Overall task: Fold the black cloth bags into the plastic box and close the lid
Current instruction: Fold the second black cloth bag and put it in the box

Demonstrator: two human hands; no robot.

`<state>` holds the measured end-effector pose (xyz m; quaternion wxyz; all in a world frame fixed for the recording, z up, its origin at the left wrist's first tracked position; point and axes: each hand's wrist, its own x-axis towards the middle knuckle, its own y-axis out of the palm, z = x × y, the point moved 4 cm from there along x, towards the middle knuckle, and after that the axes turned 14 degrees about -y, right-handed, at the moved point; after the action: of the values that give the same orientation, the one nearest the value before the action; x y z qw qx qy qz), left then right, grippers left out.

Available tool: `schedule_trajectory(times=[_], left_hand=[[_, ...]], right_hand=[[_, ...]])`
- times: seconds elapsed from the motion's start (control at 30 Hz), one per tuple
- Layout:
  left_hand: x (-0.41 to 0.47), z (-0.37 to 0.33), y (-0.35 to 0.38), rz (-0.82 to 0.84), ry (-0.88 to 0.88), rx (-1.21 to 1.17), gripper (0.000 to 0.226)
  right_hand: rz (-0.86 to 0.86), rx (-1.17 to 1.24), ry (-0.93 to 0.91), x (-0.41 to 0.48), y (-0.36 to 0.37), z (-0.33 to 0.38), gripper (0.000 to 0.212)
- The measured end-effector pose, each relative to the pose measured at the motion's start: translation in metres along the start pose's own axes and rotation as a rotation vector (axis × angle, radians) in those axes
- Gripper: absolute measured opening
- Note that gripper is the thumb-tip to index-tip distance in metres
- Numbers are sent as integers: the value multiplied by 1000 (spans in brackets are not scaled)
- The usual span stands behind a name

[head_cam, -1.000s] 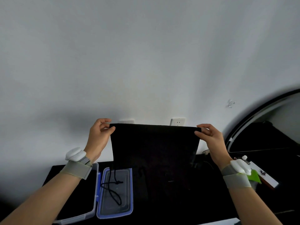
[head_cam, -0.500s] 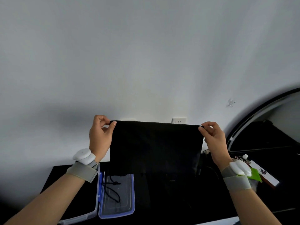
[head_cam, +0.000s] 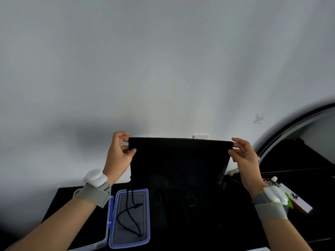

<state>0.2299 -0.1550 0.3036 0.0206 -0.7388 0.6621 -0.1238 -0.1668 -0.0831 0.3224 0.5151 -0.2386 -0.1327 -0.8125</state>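
I hold a black cloth bag [head_cam: 178, 160] up in front of the wall, stretched flat between both hands. My left hand [head_cam: 118, 155] pinches its top left corner and my right hand [head_cam: 243, 156] pinches its top right corner. The bag's black drawstring [head_cam: 131, 214] hangs down onto the blue-rimmed lid [head_cam: 129, 218], which lies open and flat on the table. The clear plastic box [head_cam: 101, 241] stands left of the lid, mostly hidden behind my left forearm. More black cloth seems to lie on the table under the raised bag, hard to tell apart from the dark top.
The black table [head_cam: 59, 205] stands against a white wall with a socket plate [head_cam: 200, 136]. A white card with print and a green piece [head_cam: 293, 201] lies at the right by my right wrist. A dark curved frame [head_cam: 290, 127] rises at the far right.
Both hands have regripped the bag's top edge, with the fingers spread a little more. The bag hangs slightly lower and its drawstring has swung over the lid.
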Motion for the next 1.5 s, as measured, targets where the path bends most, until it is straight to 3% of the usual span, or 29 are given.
schedule_trajectory(times=[0.23, 0.43, 0.57, 0.63, 0.7, 0.77, 0.83, 0.93, 1.0, 1.13, 1.23, 1.33, 1.5], left_hand=[[1, -5, 10, -52, 19, -4, 63], [2, -7, 27, 73, 70, 173, 27], [0, -6, 38, 104, 56, 190, 19], [-2, -6, 44, 125, 47, 203, 18], [-5, -7, 51, 149, 47, 218, 18], [-10, -9, 61, 183, 49, 233, 19], [-15, -12, 73, 219, 52, 255, 22], [-19, -18, 82, 252, 69, 279, 27], [-18, -24, 82, 272, 84, 292, 28], [-13, -39, 71, 264, 150, 337, 30], [-9, -44, 59, 217, 170, 337, 31], [-7, -43, 49, 119, 203, 334, 34], [-20, -35, 43, -40, 334, 418, 49]], right_hand=[[-122, -22, 50, 2, -8, -11, 39], [-179, -116, 115, 0, -18, -33, 46], [-185, -172, 226, -3, -18, -49, 39], [-160, -312, 311, -6, -20, -57, 36], [-71, -570, 343, -10, -15, -54, 46], [97, -627, 242, -12, 7, -44, 65], [420, -539, 172, -22, 44, -37, 85], [877, -653, 115, -45, 94, -42, 96], [940, -713, 122, -55, 114, -46, 87], [887, -519, 178, -66, 142, -39, 51], [840, -475, 137, -67, 151, -27, 3], [828, -430, 155, -68, 155, -20, 21], [783, -294, 188, -71, 158, -11, 12]])
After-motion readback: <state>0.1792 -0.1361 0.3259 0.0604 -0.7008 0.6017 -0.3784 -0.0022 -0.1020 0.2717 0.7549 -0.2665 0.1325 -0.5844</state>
